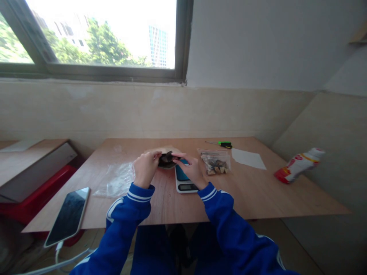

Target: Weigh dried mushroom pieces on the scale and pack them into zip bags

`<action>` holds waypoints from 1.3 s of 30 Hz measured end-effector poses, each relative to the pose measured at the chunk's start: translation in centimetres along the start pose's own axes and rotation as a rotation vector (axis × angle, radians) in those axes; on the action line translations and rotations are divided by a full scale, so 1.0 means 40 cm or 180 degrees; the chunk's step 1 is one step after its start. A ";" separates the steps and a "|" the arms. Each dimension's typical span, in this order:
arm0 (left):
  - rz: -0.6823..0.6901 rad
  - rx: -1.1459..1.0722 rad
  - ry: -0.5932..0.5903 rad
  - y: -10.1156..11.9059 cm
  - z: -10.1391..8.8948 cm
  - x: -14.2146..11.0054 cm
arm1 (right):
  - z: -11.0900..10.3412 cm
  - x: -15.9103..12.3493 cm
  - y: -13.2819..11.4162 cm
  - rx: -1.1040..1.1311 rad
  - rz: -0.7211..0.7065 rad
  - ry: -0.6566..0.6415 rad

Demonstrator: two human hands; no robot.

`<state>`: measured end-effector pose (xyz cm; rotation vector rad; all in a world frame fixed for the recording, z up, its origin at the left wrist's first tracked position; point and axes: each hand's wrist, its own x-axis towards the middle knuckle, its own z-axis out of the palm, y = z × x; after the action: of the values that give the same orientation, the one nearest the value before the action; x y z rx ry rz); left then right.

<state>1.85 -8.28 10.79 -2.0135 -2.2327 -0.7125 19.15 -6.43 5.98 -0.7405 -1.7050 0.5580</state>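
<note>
Over the middle of the tabletop (pixel 249 198), one brown pouch (pixel 166 165) with a dark inside is held up by two hands. Its left rim is pinched by the left hand (pixel 145 168), nearly closed. The opposite side of the mouth is pinched by the right hand (pixel 190 170), thumb and fingers close together; whether a dark piece at the opening is also gripped cannot be told.

One white scale (pixel 187 187) is partly covered by the right hand. Just right of it, one zip bag (pixel 216 165) of brown pieces is laid, the pieces too jumbled to be counted. Near the back edge, green and black screwdriver handles (pixel 224 144) are seen, one or two in number. Beside them one white sheet (pixel 249 159) is spread.

Toward the right edge one bottle (pixel 299 166) is placed, with ample room left in front of the sheet. At the left, one clear plastic bag (pixel 116 179) is spread, and one phone (pixel 69 215) is projected past the front edge, plugged into a cable (pixel 59 248).
</note>
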 end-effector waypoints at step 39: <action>-0.0156 -0.0297 0.0063 0.004 0.036 -0.076 | 0.164 0.068 0.026 -0.2521 0.0763 -0.1715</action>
<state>2.82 -10.56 8.53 -1.9886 -2.2861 -0.8530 12.56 -3.66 5.42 -1.4660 -2.3910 0.2274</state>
